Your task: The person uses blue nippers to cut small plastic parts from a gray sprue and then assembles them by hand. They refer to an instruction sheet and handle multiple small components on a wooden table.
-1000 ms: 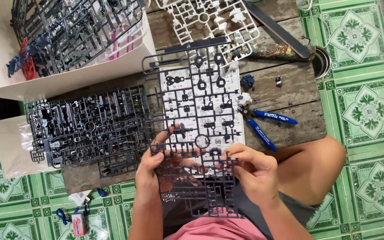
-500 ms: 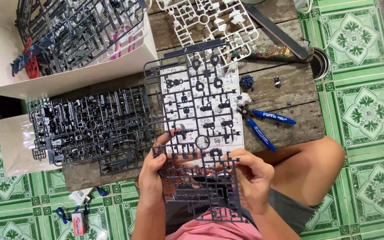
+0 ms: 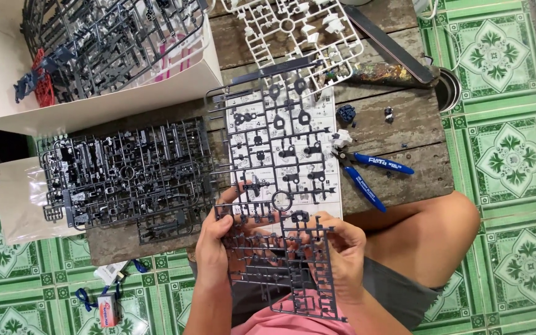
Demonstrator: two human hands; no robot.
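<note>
Gripping a dark parts frame (image 3: 280,267) between left hand (image 3: 213,248) and right hand (image 3: 342,248) (both pinching its side edges), long axis running away from them

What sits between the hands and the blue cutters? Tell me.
The dark grey parts frame, gripped by both the left hand and right hand, covers the instruction sheet. The blue cutters lie right of it on the wooden table; nothing else blocks them.

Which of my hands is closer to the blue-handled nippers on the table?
Right. Your right hand sits just below-left of the blue-handled nippers; your left hand grips the dark parts frame farther away.
</note>
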